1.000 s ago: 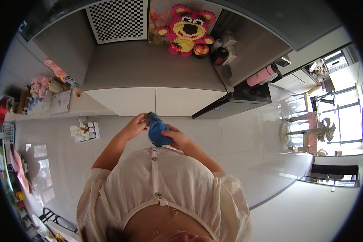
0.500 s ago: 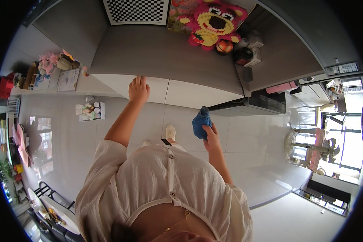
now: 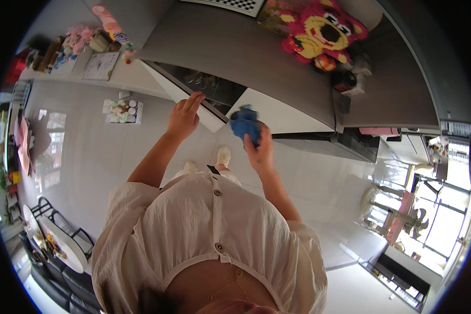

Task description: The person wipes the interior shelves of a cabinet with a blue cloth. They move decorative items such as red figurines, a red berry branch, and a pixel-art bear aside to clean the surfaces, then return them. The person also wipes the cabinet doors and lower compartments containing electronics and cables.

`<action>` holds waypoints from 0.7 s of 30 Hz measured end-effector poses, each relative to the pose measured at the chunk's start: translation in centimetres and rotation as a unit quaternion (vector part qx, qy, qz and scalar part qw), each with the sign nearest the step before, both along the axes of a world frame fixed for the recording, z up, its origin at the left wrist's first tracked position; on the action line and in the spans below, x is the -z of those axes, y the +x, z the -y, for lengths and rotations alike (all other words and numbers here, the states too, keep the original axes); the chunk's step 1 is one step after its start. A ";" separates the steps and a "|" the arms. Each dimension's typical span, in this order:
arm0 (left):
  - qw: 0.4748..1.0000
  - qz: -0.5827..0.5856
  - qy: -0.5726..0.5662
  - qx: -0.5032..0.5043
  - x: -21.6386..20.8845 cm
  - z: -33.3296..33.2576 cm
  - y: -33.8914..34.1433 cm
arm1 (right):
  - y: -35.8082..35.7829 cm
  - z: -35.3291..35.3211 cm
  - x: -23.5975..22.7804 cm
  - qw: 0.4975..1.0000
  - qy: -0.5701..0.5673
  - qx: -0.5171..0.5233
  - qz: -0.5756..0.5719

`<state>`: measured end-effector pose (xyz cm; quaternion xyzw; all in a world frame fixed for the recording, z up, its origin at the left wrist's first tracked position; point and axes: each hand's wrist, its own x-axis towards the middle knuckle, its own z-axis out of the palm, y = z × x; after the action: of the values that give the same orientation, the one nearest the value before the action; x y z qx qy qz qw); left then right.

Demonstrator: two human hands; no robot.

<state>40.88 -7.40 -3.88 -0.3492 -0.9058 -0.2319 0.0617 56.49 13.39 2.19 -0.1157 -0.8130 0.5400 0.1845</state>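
Observation:
A white cabinet door (image 3: 165, 83) stands swung outward at an angle under the grey countertop. My left hand (image 3: 183, 119) reaches over it, fingers stretched out across the top edge. Behind the door the dark cabinet inside (image 3: 222, 91) shows, with clear shapes in it that look like glassware. In my right hand (image 3: 260, 152) is a crumpled blue cloth (image 3: 245, 125), held just right of the door's free end, in front of a closed white cabinet door (image 3: 282, 112). Motion blurs the cloth slightly.
On the grey countertop (image 3: 235, 49) stand a pink bear figure of small blocks (image 3: 324, 31) and small boxes (image 3: 353, 83). A box of bottles (image 3: 123, 111) sits on the tiled floor at left. A black appliance (image 3: 350, 144) is at right.
The left cabinet door has swung open, my left hand moving with its edge. My right hand has brought the blue cloth up and left toward the cabinet. The view has shifted.

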 end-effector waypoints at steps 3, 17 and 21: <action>1.000 -0.006 -0.005 0.014 -0.6 1.4 0.0 | -3.4 2.9 1.6 0.949 0.265 -0.171 -0.023; 0.992 0.057 0.109 -0.021 0.7 12.5 4.5 | -3.3 12.5 1.6 0.877 0.261 -0.402 -0.035; 0.966 0.177 0.151 -0.116 4.1 16.4 7.2 | -5.1 15.6 3.4 0.850 0.242 -0.466 -0.041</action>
<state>48.12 -23.80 -7.94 -0.1815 -0.8913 -0.4149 -0.0210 51.36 -2.21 -1.16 0.3468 -0.8682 0.3533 -0.0337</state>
